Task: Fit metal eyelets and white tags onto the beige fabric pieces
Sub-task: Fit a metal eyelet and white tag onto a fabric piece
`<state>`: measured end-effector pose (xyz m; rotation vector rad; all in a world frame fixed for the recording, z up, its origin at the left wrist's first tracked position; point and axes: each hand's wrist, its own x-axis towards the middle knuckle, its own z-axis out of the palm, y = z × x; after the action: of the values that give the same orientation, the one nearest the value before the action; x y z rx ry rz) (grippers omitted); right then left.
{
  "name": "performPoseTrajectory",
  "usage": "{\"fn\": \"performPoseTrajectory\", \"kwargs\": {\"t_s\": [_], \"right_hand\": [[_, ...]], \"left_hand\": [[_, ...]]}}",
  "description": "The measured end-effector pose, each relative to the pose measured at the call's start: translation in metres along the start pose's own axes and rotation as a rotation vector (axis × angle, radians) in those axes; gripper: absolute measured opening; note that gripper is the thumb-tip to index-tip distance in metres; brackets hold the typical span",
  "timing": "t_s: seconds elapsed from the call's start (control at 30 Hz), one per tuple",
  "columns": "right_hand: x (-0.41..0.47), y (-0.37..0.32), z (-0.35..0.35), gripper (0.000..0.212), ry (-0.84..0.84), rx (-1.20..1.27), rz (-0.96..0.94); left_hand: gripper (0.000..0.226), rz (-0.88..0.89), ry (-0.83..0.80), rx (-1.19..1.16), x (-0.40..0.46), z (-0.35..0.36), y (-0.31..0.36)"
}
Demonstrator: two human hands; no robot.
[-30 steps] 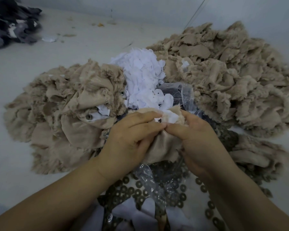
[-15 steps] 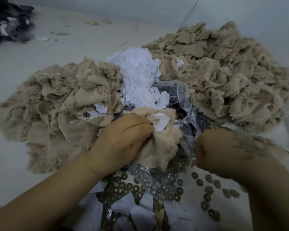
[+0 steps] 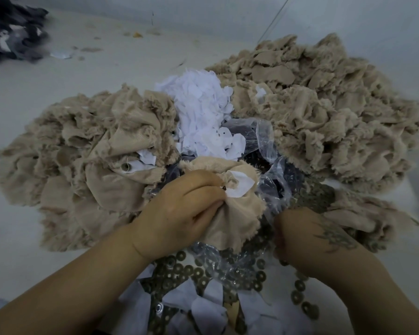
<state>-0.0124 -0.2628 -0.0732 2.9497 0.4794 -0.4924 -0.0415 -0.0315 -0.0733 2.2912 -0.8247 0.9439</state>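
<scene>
My left hand (image 3: 182,209) grips a bunched beige fabric piece (image 3: 232,218), pinching a white tag (image 3: 240,187) against it; a small dark point shows at my fingertips. My right hand (image 3: 310,240), fingers curled downward, reaches into the loose metal eyelets (image 3: 203,274) beside a crumpled clear plastic bag (image 3: 271,180); what its fingers hold is hidden. A heap of white tags (image 3: 201,117) lies behind the held piece.
A beige fabric pile (image 3: 90,163) with tags and eyelets showing lies left; a bigger beige pile (image 3: 324,112) lies right. White scraps (image 3: 203,308) and eyelets cover the near surface. Dark cloth (image 3: 10,32) sits far left on the pale floor.
My right hand let go of the fabric piece and moved right and down onto the eyelets. My left hand kept hold of the piece with the white tag.
</scene>
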Motion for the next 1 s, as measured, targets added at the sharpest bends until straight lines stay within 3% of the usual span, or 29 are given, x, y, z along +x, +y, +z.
{"fn": "performPoseTrajectory", "kwargs": {"t_s": [0.1, 0.2, 0.3, 0.33, 0.37, 0.43, 0.53, 0.6, 0.73, 1.0], "right_hand": [[-0.006, -0.005, -0.012, 0.031, -0.030, 0.017, -0.003], [-0.009, -0.010, -0.032, 0.008, 0.014, 0.046, 0.031], [-0.009, -0.010, -0.043, 0.006, 0.551, 0.310, -0.021], [-0.010, -0.014, -0.047, 0.011, 0.695, 0.439, -0.112], [-0.011, -0.020, -0.048, 0.020, 0.738, 0.528, -0.218], [-0.009, -0.034, -0.046, 0.035, 0.693, 0.600, -0.388], [-0.003, -0.047, -0.035, 0.030, 0.741, 0.643, -0.454], [-0.003, -0.049, -0.031, 0.029, 0.760, 0.723, -0.439], [-0.004, -0.049, -0.032, 0.037, 0.539, 1.063, -0.333], [-0.004, -0.050, -0.032, 0.019, 0.632, 0.999, -0.300]], "left_hand": [[0.007, 0.005, -0.026, 0.025, -0.003, 0.000, -0.002], [0.006, 0.011, -0.087, 0.011, -0.006, 0.003, -0.002], [0.006, 0.015, -0.089, 0.019, -0.006, 0.006, -0.002], [0.005, 0.020, -0.085, 0.019, -0.005, 0.006, -0.002], [0.004, 0.024, -0.084, 0.014, -0.004, 0.006, -0.001], [0.004, 0.031, -0.073, 0.004, -0.003, 0.005, -0.001], [0.008, 0.024, -0.062, -0.005, -0.001, 0.005, -0.002], [0.005, 0.016, -0.063, -0.010, -0.002, 0.006, -0.002], [0.008, -0.015, -0.039, -0.003, -0.002, 0.007, -0.001], [0.006, -0.037, -0.091, -0.094, 0.001, 0.010, -0.004]]}}
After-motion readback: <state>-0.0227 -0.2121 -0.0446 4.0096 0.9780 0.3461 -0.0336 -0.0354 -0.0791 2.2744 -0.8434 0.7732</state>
